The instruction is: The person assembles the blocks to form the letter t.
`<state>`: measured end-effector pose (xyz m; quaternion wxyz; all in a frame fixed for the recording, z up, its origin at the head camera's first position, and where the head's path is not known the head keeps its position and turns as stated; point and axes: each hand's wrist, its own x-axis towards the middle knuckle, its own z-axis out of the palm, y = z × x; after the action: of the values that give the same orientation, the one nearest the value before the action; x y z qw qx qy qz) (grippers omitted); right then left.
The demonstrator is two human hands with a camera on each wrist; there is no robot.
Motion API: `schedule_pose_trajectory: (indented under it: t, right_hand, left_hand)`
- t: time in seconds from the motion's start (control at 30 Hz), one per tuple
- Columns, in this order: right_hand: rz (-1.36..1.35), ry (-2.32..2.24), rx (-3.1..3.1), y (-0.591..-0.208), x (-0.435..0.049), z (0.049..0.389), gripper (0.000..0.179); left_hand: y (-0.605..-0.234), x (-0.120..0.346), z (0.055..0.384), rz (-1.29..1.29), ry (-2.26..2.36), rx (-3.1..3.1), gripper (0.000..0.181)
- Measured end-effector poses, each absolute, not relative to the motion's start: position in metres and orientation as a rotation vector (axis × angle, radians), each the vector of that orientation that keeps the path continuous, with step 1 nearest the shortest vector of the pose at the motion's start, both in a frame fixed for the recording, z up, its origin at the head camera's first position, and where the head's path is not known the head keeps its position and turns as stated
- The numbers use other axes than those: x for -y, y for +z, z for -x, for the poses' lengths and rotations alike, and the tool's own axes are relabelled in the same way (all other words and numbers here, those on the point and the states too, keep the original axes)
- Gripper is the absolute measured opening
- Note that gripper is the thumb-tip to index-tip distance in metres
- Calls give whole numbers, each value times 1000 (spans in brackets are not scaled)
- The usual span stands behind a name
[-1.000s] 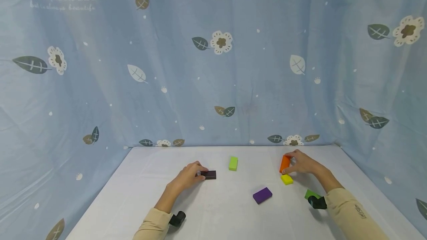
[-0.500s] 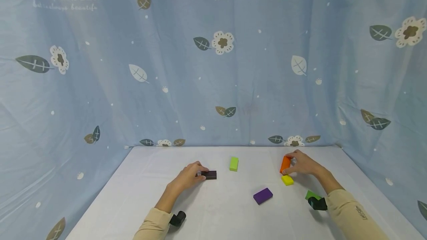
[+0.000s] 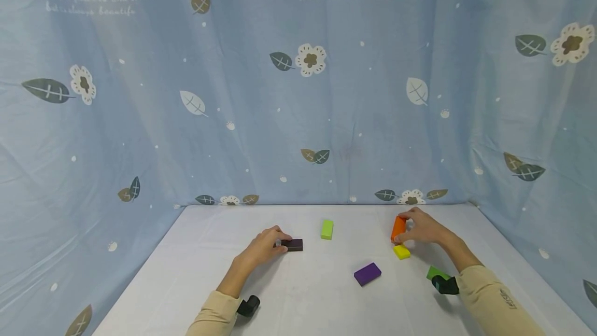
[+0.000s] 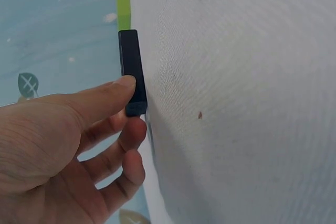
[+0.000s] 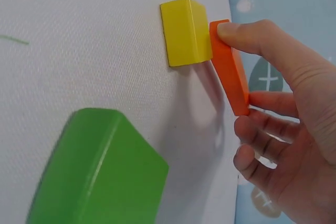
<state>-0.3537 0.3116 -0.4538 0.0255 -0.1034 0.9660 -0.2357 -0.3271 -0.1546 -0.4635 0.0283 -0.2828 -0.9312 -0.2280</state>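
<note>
My left hand [image 3: 264, 246] pinches a black block [image 3: 294, 245] between thumb and fingers at the left of the table; the left wrist view shows the thumb on the face of the block [image 4: 132, 61]. On the right, an orange block [image 3: 398, 229] is pinched between the thumb and fingers of my right hand [image 3: 423, 227]. A yellow block [image 5: 184, 32] lies right beside the orange block [image 5: 229, 72] in the right wrist view. Whether those two touch, I cannot tell.
A lime green block [image 3: 327, 229] lies at the back middle. Nearer stands a purple block [image 3: 367, 274]. A green block [image 3: 437, 273] is partly hidden by the right wrist camera [image 3: 445, 284]. A patterned blue curtain [image 3: 298, 118] encloses the white table [image 3: 308, 299].
The right hand and the orange block have shifted up very slightly, away from the yellow block. The left hand and black block stay in place.
</note>
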Motion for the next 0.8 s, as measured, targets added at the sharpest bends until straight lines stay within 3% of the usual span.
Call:
schedule_pose_trajectory:
  t: [0.8]
  right_hand:
    - [525,-742,-3004,-442,-293,346,81]
  left_hand:
    - [-461,154,326,857,-703,2888,30]
